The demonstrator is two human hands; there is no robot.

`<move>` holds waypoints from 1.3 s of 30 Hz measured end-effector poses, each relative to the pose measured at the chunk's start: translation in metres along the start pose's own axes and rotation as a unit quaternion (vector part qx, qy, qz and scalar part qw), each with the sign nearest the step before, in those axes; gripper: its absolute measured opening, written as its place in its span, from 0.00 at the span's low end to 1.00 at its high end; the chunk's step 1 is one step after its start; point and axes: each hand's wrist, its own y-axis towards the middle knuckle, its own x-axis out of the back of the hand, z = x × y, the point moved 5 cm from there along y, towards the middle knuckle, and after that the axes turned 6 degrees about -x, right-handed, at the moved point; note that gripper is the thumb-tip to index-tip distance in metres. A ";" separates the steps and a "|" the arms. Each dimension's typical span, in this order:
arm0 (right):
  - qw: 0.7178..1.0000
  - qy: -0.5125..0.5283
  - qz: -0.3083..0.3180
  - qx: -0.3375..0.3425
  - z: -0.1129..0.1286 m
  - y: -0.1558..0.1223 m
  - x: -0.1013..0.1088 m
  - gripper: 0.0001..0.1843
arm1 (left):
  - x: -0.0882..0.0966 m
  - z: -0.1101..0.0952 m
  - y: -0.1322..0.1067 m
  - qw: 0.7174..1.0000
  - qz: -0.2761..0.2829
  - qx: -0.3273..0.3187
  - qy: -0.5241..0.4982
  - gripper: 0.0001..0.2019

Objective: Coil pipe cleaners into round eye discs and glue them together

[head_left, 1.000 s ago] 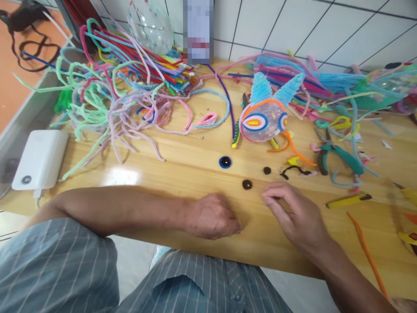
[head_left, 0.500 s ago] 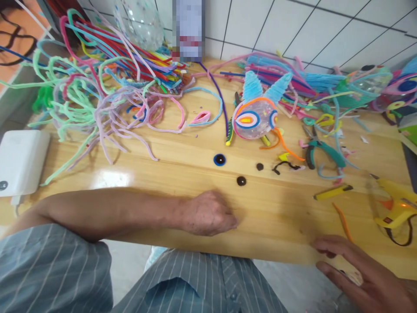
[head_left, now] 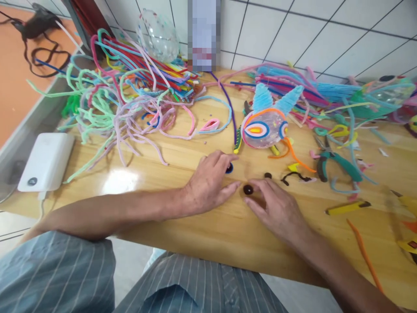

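Observation:
My left hand lies flat on the wooden table, fingers stretched, its fingertips over a blue-rimmed round eye piece. My right hand rests beside it, fingers spread, fingertips touching a dark brown round bead. A smaller dark bead sits just beyond. Behind them stands a clear ball figure wrapped in coloured pipe cleaners, with two blue fuzzy ears.
A big tangle of pipe cleaners covers the back left, more lie at the back right. Teal-handled pliers, a yellow cutter and an orange pipe cleaner lie right. A white box sits at the left edge.
My left hand has opened from a fist and reached forward onto the blue eye piece. My right hand came back from the lower right to the brown bead.

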 end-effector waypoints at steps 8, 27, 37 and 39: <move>1.000 -0.016 -0.018 0.008 -0.005 0.001 -0.008 0.07 | -0.010 0.029 0.001 0.988 0.108 0.061 0.097 0.17; 0.993 0.090 -0.070 0.023 0.014 0.048 -0.020 0.08 | -0.021 0.036 0.000 0.994 0.095 0.001 0.059 0.10; 0.988 0.123 -0.091 -0.013 0.006 0.043 -0.014 0.16 | -0.016 0.034 0.002 0.996 0.085 0.022 0.007 0.08; 0.989 0.118 -0.087 -0.011 0.007 0.042 -0.014 0.15 | -0.016 0.034 0.002 0.996 0.088 0.024 0.007 0.08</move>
